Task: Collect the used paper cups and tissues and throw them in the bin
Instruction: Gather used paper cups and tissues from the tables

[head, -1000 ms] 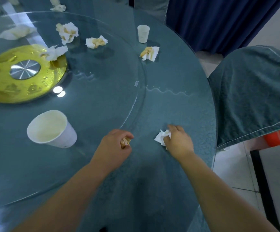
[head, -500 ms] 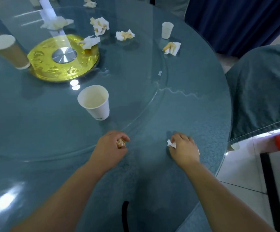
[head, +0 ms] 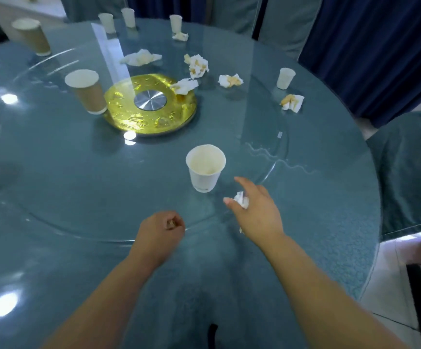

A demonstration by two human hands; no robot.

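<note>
White tissue (head: 241, 200): off the table now, held in the right hand (head: 257, 212). A second ago it lay on the glass under that hand's fingers.
Right hand grip: lower fingers curled round the white tissue. Forefinger and thumb are stretched out free toward the white cup (head: 205, 167).
White cup: upright, looks empty, on the glass turntable (head: 66, 159), just beyond the right fingertips and not touched.
Left hand (head: 160, 230): fist closed on a stained wad (head: 171, 224), low over the near part of the table (head: 330, 222). Same hold as in both earlier pictures.
Change read: the near tissue is now picked up and the right hand has swung left and forward to the cup. Both hands are loaded.
Next move (judgement): take the cup with thumb and forefinger while the tissue stays palmed, or drop the tissue into the cup first.
Risk (judgement): a light paper cup may tip or skid on glass under a two-finger pinch, and the palmed tissue may slip.
Still out: tall brown cup (head: 86, 93) by the gold hub (head: 151, 122), a second brown cup (head: 32, 36) far left, small cup (head: 285, 78) at right, and stained tissues such as one (head: 292, 102) near it.
Bin: not in view.
</note>
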